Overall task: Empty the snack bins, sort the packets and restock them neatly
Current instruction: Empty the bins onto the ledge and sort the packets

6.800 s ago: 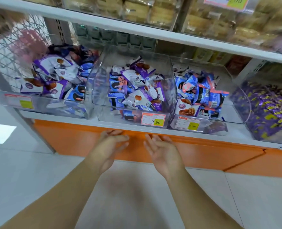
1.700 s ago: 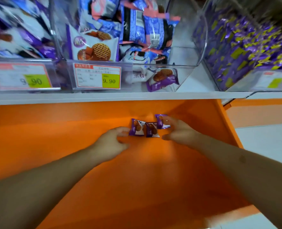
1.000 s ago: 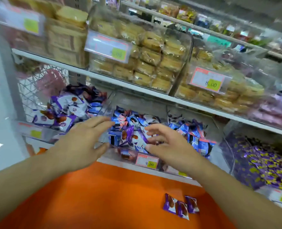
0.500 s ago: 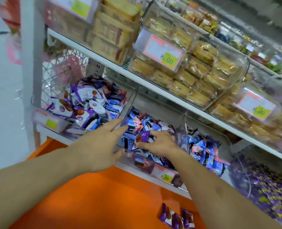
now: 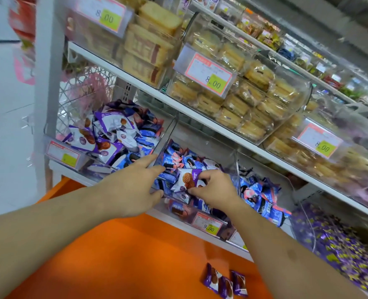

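Early stage: three packets (image 5: 225, 282) out on orange shelf at 6 o'clock, bins mostly full. Right hand (image 5: 214, 188) pinching waffle packet (image 5: 186, 180) in middle bin (image 5: 209, 216); left hand (image 5: 133, 186) spread, empty.

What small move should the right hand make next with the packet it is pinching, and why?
Probably lift the white and purple waffle packet out of the middle bin and lay it beside the three purple packets on the orange ledge. The right hand already pinches it, and it sits among blue packets, so it seems missorted.
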{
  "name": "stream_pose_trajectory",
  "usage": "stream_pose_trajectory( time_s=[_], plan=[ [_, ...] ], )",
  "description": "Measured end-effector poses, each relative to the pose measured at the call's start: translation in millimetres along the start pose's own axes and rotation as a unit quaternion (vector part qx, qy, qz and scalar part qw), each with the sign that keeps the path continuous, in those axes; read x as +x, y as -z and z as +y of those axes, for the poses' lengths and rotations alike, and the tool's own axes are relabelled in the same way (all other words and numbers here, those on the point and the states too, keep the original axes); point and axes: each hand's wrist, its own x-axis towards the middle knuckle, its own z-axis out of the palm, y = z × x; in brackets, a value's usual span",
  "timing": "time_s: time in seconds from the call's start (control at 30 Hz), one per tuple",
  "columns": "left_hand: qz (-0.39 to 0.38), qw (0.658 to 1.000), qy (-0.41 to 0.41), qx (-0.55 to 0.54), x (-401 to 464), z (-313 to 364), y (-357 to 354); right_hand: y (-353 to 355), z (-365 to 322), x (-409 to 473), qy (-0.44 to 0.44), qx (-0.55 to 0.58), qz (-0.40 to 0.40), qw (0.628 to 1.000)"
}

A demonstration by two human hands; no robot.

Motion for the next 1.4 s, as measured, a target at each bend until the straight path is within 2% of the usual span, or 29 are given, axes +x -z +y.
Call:
stream_pose_trajectory(
  time_s=[0.1,0.2,0.3,0.4,0.47,0.6,0.67,0.83,0.9,0.97,1.13,1.27,1.4],
  plan=[
    [0.016,1.0,0.008,0.007,0.3,6.8,5.3,15.9,-6.5,-10.4,0.027,0.097,0.035,0.994],
    [0.071,0.997,-0.004,0.007,-0.9,15.7,12.0,29.3,-13.7,-20.5,0.063,0.12,0.079,0.988],
    [0.113,0.986,-0.016,-0.121,-6.1,32.9,17.1,40.4,-24.4,-42.0,0.101,0.151,0.093,0.979],
    [0.045,0.945,0.001,-0.323,-12.5,52.9,16.3,49.8,-35.5,-77.7,0.152,0.19,0.085,0.966],
    [0.001,0.916,0.01,-0.402,-17.4,64.6,12.3,54.2,-36.7,-103.6,0.161,0.237,0.075,0.955],
    [-0.079,0.815,0.024,-0.574,-30.7,96.2,-8.0,55.9,-18.5,-149.8,0.156,0.287,0.064,0.943],
    [-0.113,0.792,0.029,-0.599,-36.9,111.6,-26.5,52.7,-3.3,-169.8,0.143,0.29,0.045,0.945],
    [-0.171,0.772,0.046,-0.611,-47.4,134.3,-71.9,38.4,55.3,-211.1,0.064,0.318,-0.012,0.946],
    [-0.201,0.776,0.056,-0.595,-50.9,137.5,-94.0,29.2,83.9,-223.0,-0.016,0.352,-0.013,0.936],
    [-0.222,0.795,0.07,-0.56,-52.5,140.6,-118.3,20.3,116.6,-229.0,-0.054,0.352,-0.025,0.934],
    [-0.217,0.857,0.124,-0.452,-39.7,143.5,-196.6,-10.8,211.4,-222.9,-0.141,0.236,-0.102,0.956],
    [-0.223,0.914,0.104,-0.322,-6.3,136.1,-275.1,-51.8,290.0,-209.9,-0.204,0.156,-0.132,0.957],
    [-0.233,0.934,0.102,-0.251,33.4,130.5,-350.8,-91.8,347.9,-191.6,-0.245,0.124,-0.158,0.948]
  ],
)
